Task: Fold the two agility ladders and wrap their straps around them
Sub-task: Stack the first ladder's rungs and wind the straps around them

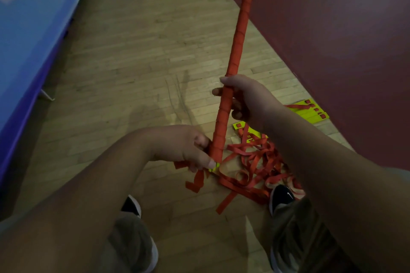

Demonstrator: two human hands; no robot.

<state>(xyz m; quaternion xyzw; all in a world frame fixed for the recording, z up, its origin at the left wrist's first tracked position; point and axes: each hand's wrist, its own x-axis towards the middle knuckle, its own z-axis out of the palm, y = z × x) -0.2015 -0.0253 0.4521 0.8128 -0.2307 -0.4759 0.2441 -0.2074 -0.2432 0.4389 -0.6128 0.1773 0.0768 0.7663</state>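
Above wood floor, strap-wrapped ladder bundle is held tilted, top end leaning away/right. R hand grips bundle at lower-mid section. L hand grips bottom end; loose strap end hangs below it. Second ladder, yellow rungs w/ tangled red straps, lies on floor near R shoe.
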